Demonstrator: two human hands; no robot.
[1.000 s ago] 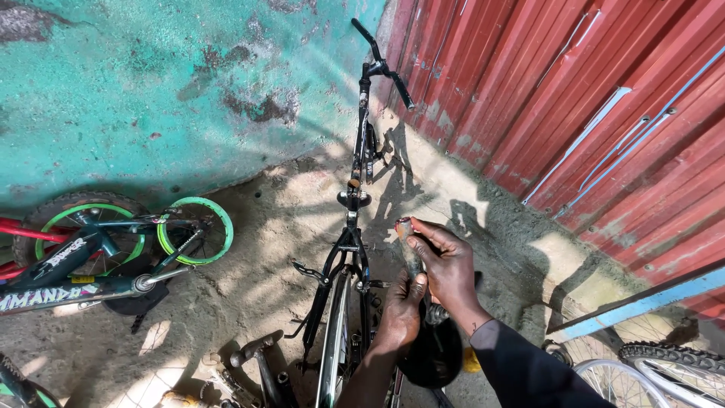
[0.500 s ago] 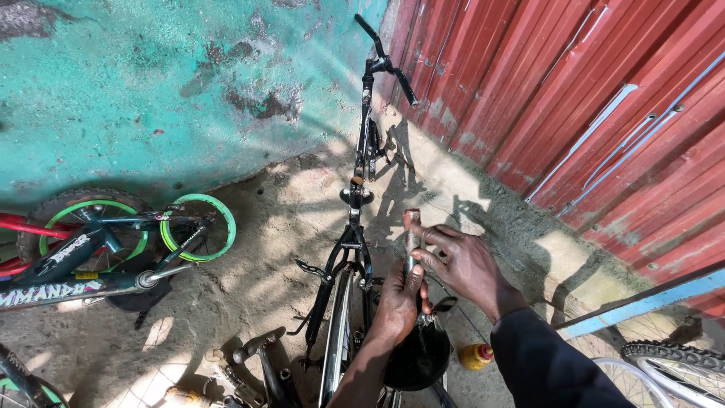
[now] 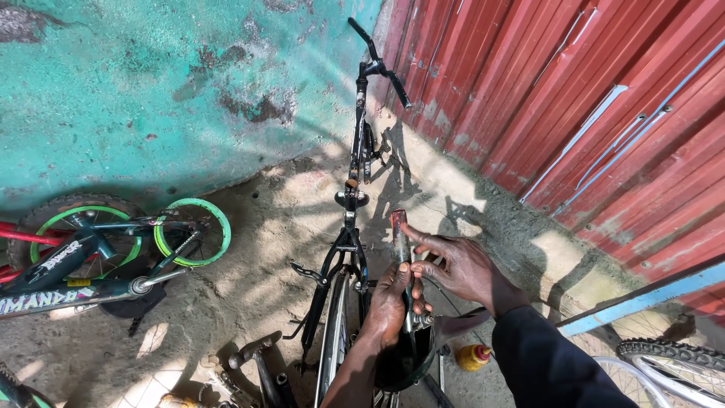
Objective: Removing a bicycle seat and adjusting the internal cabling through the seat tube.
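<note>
A small yellow bottle (image 3: 472,357) with a red cap (the only package in view) stands on the ground at the lower middle-right of the frame. At far left, a child's bike frame (image 3: 45,298) carries a lettered white-on-dark decal.

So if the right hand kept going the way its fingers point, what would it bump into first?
Probably the rusty seat post: the right hand points left, its fingertips already almost touching it. Beyond lies the bike frame.

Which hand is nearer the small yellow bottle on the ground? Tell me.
Right. The right hand is above and just left of the yellow bottle, fingers on the rusty post. The left hand grips that post lower down, farther left.
</note>
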